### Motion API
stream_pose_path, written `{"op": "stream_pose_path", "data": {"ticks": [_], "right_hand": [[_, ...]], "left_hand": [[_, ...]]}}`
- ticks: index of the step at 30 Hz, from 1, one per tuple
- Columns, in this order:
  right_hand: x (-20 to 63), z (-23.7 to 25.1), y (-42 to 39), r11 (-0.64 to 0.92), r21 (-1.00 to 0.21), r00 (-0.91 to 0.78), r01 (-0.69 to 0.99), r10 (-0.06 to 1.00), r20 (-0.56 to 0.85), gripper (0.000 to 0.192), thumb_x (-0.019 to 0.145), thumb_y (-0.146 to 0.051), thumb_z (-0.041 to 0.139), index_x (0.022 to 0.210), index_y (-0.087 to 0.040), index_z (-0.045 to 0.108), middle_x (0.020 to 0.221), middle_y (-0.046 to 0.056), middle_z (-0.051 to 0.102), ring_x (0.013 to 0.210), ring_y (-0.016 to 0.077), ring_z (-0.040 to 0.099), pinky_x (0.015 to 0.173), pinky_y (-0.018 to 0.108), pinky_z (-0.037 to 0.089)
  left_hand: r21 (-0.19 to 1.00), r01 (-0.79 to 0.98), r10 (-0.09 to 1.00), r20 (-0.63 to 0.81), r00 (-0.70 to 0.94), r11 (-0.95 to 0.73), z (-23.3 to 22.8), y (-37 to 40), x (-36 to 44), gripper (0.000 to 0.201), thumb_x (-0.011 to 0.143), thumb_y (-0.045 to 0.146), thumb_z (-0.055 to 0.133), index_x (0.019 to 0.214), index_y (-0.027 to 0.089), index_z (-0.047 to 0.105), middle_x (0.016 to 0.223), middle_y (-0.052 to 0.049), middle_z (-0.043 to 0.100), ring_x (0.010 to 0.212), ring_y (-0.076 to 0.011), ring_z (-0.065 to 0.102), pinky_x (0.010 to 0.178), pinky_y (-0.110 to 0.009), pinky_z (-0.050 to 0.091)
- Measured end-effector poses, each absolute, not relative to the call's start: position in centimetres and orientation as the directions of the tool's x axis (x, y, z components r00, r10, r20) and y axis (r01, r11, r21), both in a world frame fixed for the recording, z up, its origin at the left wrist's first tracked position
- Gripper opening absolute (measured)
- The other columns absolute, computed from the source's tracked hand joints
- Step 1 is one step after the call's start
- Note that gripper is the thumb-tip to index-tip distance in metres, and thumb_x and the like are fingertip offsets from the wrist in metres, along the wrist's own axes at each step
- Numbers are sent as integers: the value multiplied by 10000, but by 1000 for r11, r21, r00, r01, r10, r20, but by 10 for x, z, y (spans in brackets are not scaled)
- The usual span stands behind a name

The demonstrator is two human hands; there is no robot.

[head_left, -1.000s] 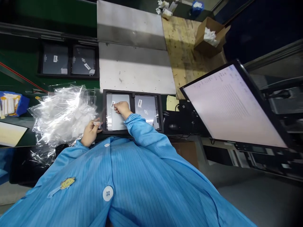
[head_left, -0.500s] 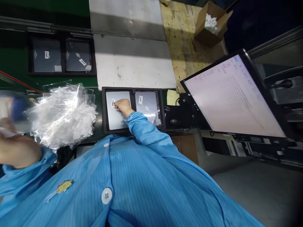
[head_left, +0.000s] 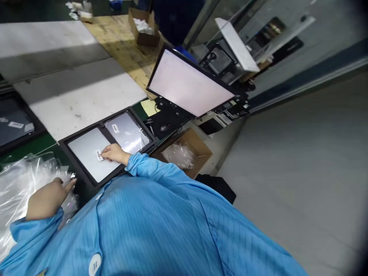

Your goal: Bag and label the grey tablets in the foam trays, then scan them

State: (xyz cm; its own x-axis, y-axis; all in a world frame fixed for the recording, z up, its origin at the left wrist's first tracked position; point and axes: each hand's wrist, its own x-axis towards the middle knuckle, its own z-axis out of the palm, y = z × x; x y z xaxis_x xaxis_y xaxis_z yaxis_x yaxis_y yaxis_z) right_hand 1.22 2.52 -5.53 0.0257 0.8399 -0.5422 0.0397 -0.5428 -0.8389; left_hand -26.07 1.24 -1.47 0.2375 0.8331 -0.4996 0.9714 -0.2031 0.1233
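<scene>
A dim work area with a grey floor surrounds a dark green tabletop [head_left: 48,143]; its left end is cut off by the frame. White boards [head_left: 80,92] cover its far part, and a monitor [head_left: 186,84] stands toward its right end, the screen text too washed out to read.

A black two-bay tray [head_left: 78,165] lies at the tabletop's near edge. In its left bay is a silver panel [head_left: 86,149]; the right bay holds a second panel [head_left: 126,132], glare obscuring its lower part and the sleeve covering its near corner.

The right hand [head_left: 115,153] has thumb and forefinger pinched together on the edge of a barcode label [head_left: 99,155], which lies against the silver panel near its middle. Whether it is stuck down cannot be determined; the print is illegible.

The left hand [head_left: 47,197], back upward, is over clear plastic bags [head_left: 23,180] left of the tray, forefinger extended and the other fingers largely hidden. Whether it grips anything cannot be told.
</scene>
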Motion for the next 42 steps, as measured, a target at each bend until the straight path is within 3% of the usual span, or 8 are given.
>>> {"op": "stream_pose_path", "data": {"ticks": [3,6,11,18,25,34,39,42], "right_hand": [[40,-49,7,-565,-825,136,18,819,-558,206,837,-87,755,672,-152,651,503,-74,580,401,55,500,410,140,385],[66,-46,2,-567,-823,236,26,804,-546,225,819,-57,744,645,-154,640,491,-70,577,411,63,512,427,142,402],[98,-45,6,-589,-798,351,132,780,-518,248,835,-53,717,622,-155,639,474,-60,572,421,59,526,447,128,399],[84,-50,40,-539,-839,281,69,818,-502,288,840,-66,722,591,-155,610,506,-51,594,469,67,559,470,130,426],[58,-45,61,-537,-841,128,70,840,-527,311,872,-70,715,590,-155,613,528,-43,609,488,84,585,496,165,454],[20,-66,74,-218,-738,-131,638,914,-383,545,753,-136,822,351,-242,469,381,-51,483,520,142,621,603,232,493],[38,-55,49,-239,-816,-12,527,957,-289,476,802,-141,852,493,-198,495,451,-72,440,602,106,615,611,172,429],[72,-42,22,-272,-886,35,376,959,-280,221,974,-247,724,778,-185,644,627,-65,603,642,82,622,621,154,450]], "left_hand": [[254,885,803,-377,462,-390,4,41,-200,653,963,675,341,1188,162,676,1045,-164,761,947,-372,729,837,-502,599],[391,616,568,-244,786,-684,-13,58,-133,580,962,557,392,1282,163,671,1328,-191,690,1265,-340,644,1104,-484,495],[460,442,426,-146,893,-770,-50,82,-87,557,937,525,445,1316,199,691,1277,-171,721,1285,-318,631,1237,-521,343],[607,465,592,12,806,-645,-40,82,-80,401,862,547,535,1008,218,711,965,-126,753,1002,-324,696,1104,-489,483],[579,438,683,313,660,-688,-37,73,-122,292,808,520,500,758,251,602,781,-99,719,835,-317,691,1046,-529,518],[550,486,733,497,464,-680,-20,47,-143,195,779,453,518,808,280,604,789,-16,743,812,-305,719,933,-518,579],[601,490,771,553,315,-631,-23,30,-154,204,866,443,540,856,264,637,801,-31,720,844,-288,704,915,-478,573],[642,466,788,555,266,-609,-31,22,-155,299,918,477,503,888,218,649,835,-78,711,893,-287,697,928,-471,562]]}}
